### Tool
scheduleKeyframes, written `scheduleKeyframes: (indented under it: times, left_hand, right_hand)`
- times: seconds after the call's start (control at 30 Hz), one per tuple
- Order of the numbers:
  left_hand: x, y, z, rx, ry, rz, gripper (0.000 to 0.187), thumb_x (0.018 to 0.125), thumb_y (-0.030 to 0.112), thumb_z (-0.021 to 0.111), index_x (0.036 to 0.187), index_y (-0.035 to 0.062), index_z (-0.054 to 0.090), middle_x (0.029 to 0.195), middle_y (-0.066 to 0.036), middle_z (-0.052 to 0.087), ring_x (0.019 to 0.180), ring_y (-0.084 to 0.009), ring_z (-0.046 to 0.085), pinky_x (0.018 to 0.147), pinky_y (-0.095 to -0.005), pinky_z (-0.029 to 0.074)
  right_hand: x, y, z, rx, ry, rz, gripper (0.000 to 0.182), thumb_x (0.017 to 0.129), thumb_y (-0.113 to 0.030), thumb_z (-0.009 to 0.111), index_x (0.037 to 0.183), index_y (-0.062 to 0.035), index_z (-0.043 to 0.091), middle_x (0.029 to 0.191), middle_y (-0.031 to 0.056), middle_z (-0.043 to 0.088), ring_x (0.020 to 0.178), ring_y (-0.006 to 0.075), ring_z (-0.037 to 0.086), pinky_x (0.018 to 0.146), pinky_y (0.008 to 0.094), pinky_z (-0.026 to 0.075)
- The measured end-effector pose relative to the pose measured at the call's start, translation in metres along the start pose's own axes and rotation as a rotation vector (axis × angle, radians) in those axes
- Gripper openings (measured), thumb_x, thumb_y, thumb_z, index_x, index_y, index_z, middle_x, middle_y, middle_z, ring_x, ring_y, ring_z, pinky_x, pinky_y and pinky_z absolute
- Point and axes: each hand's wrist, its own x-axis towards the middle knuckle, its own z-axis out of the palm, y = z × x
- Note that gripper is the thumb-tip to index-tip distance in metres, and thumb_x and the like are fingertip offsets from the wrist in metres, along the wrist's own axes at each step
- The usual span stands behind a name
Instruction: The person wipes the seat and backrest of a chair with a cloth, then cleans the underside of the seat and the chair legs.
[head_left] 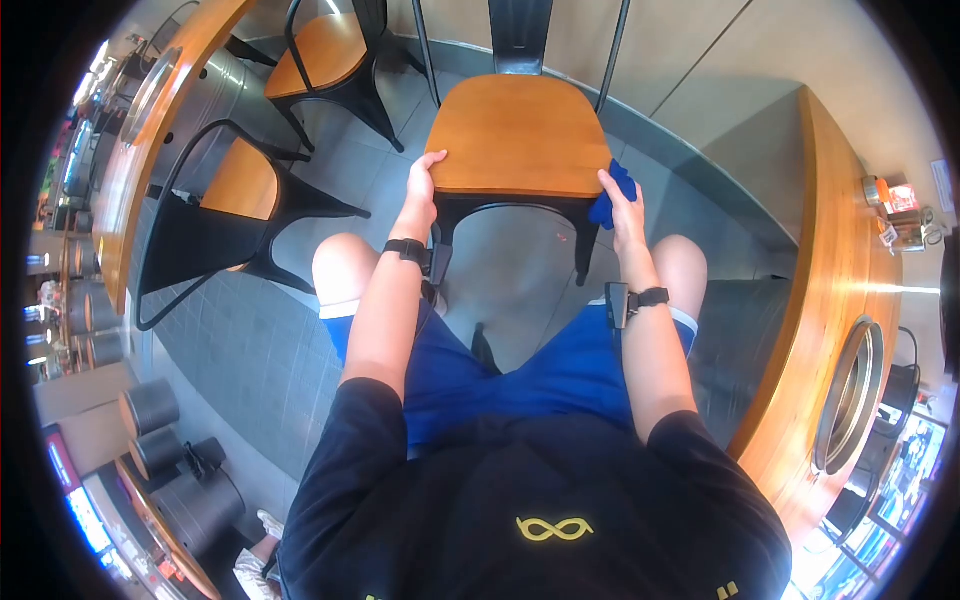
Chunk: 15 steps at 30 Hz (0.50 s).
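Straight in front of me stands a chair with a wooden seat (520,135) and a black metal frame. My left hand (423,188) grips the seat's left front corner, its thumb on the top edge. At the right front corner, my right hand (626,208) is closed on a dark blue cloth (618,185), pressed against the side of the seat. The fingers of both hands are partly hidden below the edge. Each wrist wears a strap with a small dark device.
On the right is a wooden table (790,330) with a round metal-rimmed inset (850,395) and small containers (905,230). Two more chairs (240,190) stand at the left beside another wooden table (165,120). A wall rises behind my chair. Round dark stools (150,405) are at the lower left.
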Motion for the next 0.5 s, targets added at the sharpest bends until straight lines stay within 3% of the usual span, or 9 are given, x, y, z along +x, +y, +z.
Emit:
scheduleKeyframes:
  times: [0.03,0.17,0.23,0.5]
  left_hand:
    - [-0.002,0.001,0.002,-0.005,0.003,-0.001,0.047,0.088,0.04,0.078,0.125,0.0109,0.073,0.133,-0.014,0.073,0.125,-0.0304,0.064,0.11,-0.0422,0.045]
    - [-0.009,0.004,0.006,0.0,0.031,-0.003,0.046,0.088,0.039,0.078,0.124,0.011,0.073,0.132,-0.014,0.074,0.124,-0.0301,0.064,0.11,-0.0419,0.046]
    - [-0.007,0.002,0.005,0.014,0.013,0.023,0.054,0.089,0.04,0.077,0.133,0.0091,0.07,0.136,-0.016,0.073,0.125,-0.0329,0.066,0.11,-0.0456,0.048]
    - [-0.004,0.0,0.004,0.007,0.024,0.048,0.056,0.088,0.038,0.077,0.135,0.008,0.07,0.133,-0.015,0.073,0.124,-0.0329,0.066,0.108,-0.0446,0.049]
  right_hand:
    - [0.003,0.001,0.0,-0.014,0.003,0.0,0.081,0.078,-0.041,0.101,0.14,-0.003,0.065,0.128,0.0088,0.073,0.117,0.0203,0.069,0.103,0.0362,0.054]
    - [0.003,0.0,0.003,0.014,-0.009,0.023,0.077,0.078,-0.035,0.1,0.139,-0.0026,0.065,0.124,0.0085,0.074,0.114,0.0193,0.069,0.101,0.036,0.054]
    - [0.003,0.002,0.007,0.064,0.036,-0.014,0.072,0.078,-0.028,0.099,0.136,-0.002,0.066,0.122,0.0081,0.074,0.11,0.0193,0.07,0.098,0.0359,0.055]
    - [-0.002,0.009,0.019,0.129,0.119,-0.035,0.061,0.08,-0.029,0.097,0.128,-0.0049,0.069,0.119,0.0054,0.072,0.109,0.0176,0.067,0.098,0.0346,0.052]
